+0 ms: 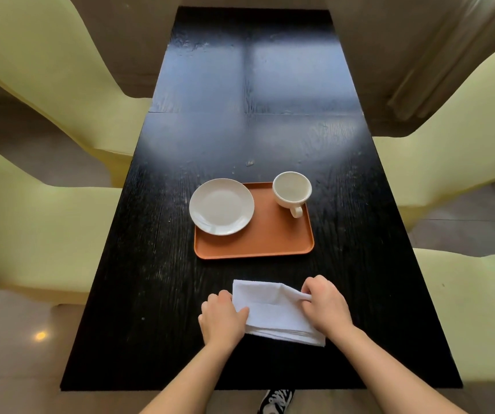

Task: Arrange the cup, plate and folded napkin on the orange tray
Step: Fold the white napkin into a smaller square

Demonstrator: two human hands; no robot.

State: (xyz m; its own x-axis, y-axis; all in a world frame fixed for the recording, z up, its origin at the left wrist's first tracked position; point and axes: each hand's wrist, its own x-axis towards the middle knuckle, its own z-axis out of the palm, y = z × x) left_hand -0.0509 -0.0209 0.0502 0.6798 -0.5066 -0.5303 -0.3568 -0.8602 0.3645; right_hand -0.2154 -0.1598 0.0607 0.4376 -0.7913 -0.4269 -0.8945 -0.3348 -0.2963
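An orange tray (265, 237) lies on the black table. A white plate (221, 206) rests on the tray's left part, overhanging its left and far edges. A white cup (291, 190) stands upright at the tray's far right corner, handle toward me. A white folded napkin (273, 313) lies on the table in front of the tray, near me. My left hand (224, 316) pinches the napkin's left edge. My right hand (325, 304) grips a raised fold at its right side.
The long black table (249, 94) stretches away from me. Pale yellow chairs stand on both sides, one at the left (31, 222) and one at the right (461, 150). A shoe (276, 400) shows below the table's near edge.
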